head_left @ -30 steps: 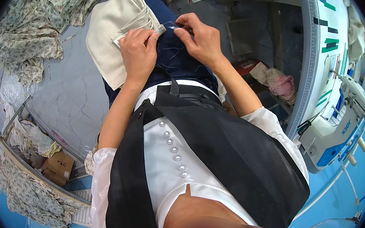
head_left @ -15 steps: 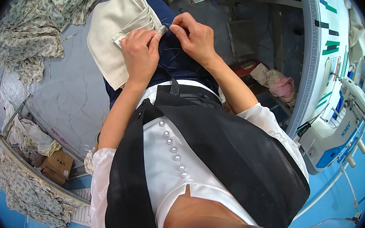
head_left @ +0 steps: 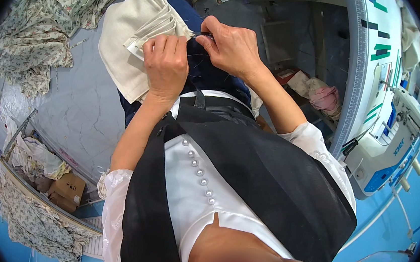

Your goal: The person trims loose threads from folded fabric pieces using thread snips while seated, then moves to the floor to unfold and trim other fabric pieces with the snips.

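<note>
A stack of cream fabric pieces [head_left: 128, 37], folded and fanned at one edge, lies across my lap on dark navy cloth [head_left: 210, 73]. My left hand [head_left: 165, 68] is closed on the near right part of the stack, its fingers curled over the edge. A small white piece, perhaps a label, peeks out beside those fingers. In my right hand [head_left: 234, 50] is a small dark tool with a narrow tip, which looks like thread snips [head_left: 198, 33]. Its tip points left, at the fabric's right corner. Loose thread ends lie scattered on the navy cloth between my hands.
Heaps of floral fabric [head_left: 33, 28] lie on the grey floor at left. A white sewing machine [head_left: 388, 143] stands at right by a table edge with a measuring strip [head_left: 352, 69]. Lower left, a cardboard box [head_left: 68, 188] sits in a bin; pink cloth [head_left: 324, 99] lies under the table.
My right hand has moved slightly right, and the dark tool now shows at the fabric's corner. My left hand has rolled over, hiding its thumb, and the fabric edges have fanned out.
</note>
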`<action>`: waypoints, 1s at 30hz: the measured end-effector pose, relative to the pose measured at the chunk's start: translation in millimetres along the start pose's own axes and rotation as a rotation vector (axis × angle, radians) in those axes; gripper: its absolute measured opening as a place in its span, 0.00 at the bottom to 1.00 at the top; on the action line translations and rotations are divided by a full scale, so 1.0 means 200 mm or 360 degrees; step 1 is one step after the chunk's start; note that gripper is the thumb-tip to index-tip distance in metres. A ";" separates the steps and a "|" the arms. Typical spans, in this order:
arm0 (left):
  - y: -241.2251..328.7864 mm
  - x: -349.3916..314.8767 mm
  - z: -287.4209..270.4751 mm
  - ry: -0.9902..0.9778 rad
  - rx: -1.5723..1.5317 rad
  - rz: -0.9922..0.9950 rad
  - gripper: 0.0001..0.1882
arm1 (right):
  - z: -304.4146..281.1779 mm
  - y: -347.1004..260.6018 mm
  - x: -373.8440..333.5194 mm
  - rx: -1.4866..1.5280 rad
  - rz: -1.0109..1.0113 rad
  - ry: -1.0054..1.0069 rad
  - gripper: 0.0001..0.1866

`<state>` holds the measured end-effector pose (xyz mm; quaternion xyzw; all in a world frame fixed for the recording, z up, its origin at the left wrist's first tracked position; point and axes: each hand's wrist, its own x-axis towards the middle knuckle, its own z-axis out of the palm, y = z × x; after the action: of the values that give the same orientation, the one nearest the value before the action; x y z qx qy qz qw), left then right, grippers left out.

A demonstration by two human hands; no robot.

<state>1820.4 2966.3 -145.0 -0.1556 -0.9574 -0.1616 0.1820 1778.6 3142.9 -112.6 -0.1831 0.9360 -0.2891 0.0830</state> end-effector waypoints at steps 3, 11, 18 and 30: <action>0.01 0.00 0.01 0.0011 0.0044 0.0040 0.02 | 0.00 0.00 -0.01 -0.0098 0.0008 -0.0085 0.12; 0.02 -0.01 -0.02 -0.0270 0.0111 -0.0001 0.08 | -0.01 0.02 -0.02 -0.0102 0.0049 -0.0123 0.11; 0.02 0.01 0.00 -0.0056 0.0101 0.0117 0.04 | 0.00 0.04 -0.03 0.0174 0.0039 -0.0008 0.12; 0.02 -0.01 0.02 -0.0124 -0.0028 0.0165 0.03 | 0.14 0.19 -0.01 0.0208 0.0068 -0.0076 0.14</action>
<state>1823.2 2970.9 -148.5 -0.2128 -0.9529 -0.1543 0.1512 1777.1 3159.0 -156.3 -0.1641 0.9166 -0.3432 0.1231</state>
